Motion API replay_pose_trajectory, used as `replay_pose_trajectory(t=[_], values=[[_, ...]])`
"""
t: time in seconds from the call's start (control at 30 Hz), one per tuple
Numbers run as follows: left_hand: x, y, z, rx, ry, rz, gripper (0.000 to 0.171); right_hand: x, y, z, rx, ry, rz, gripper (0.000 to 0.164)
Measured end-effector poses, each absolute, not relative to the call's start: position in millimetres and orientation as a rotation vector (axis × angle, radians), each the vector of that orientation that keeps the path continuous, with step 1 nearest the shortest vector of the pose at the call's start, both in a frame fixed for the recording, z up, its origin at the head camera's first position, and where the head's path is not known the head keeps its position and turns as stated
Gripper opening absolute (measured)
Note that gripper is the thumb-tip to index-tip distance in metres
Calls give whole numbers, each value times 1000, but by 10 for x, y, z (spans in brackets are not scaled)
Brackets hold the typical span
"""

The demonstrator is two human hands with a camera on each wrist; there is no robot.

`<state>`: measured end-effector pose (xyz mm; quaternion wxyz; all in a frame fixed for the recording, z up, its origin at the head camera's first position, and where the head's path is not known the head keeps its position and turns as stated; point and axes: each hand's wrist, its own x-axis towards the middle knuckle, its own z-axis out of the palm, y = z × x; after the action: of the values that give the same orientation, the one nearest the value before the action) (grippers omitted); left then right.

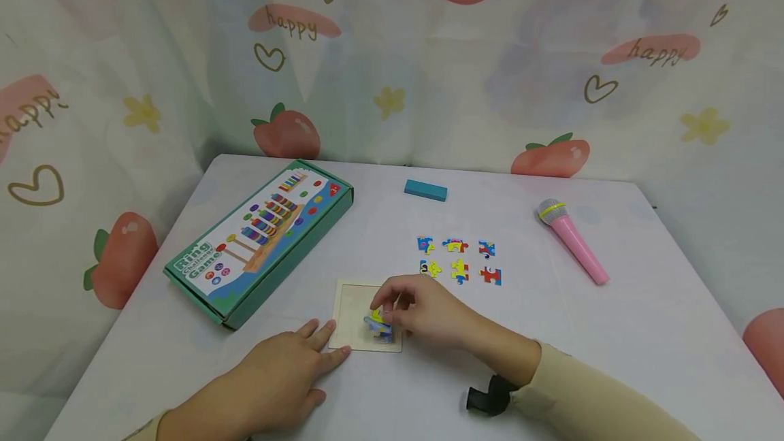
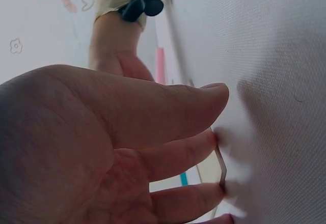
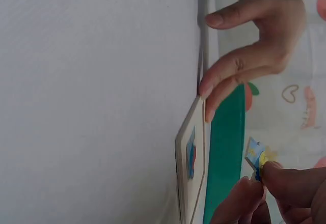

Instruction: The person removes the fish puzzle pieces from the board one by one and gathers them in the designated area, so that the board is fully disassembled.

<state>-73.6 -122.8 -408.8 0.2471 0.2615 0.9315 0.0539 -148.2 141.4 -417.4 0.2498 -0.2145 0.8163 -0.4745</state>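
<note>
My right hand (image 1: 429, 308) pinches a blue and yellow jigsaw piece (image 3: 254, 152) between thumb and fingers, above the right side of a pale wooden puzzle tray (image 1: 350, 308). In the right wrist view another piece, blue and red (image 3: 191, 155), lies inside the tray; from the head view the held piece and hand partly cover that spot. My left hand (image 1: 284, 369) rests with its fingers spread, fingertips touching the tray's lower left edge. Just beyond the right hand, several loose jigsaw pieces (image 1: 455, 246) lie in two rows, one partly hidden behind the hand.
A green ring game box (image 1: 260, 237) lies slanted on the left of the white table (image 1: 527, 318). A blue block (image 1: 425, 190) sits at the back, and a pink toy microphone (image 1: 576, 243) lies on the right. A black strap piece (image 1: 490, 397) hangs by the right wrist.
</note>
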Motion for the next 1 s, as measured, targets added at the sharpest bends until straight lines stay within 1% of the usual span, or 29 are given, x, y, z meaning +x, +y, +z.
replay_pose_trajectory(t=[0.27, 0.53, 0.77, 1.0], values=[[-724, -1238, -4100, 724, 2550, 144, 63, -1609, 1922, -4146, -475, 2393, -1226, 24], [-709, -1252, -4101, 764, 2575, 150, 63, -1709, 2337, -4156, -378, 2513, -1091, 15], [-705, -1252, -4095, 760, 2574, 147, 63, -1769, 2485, -4184, -367, 2537, -1018, 14], [-705, -1242, -4091, 746, 2572, 147, 63, -1768, 2473, -4216, -346, 2555, -971, 16]])
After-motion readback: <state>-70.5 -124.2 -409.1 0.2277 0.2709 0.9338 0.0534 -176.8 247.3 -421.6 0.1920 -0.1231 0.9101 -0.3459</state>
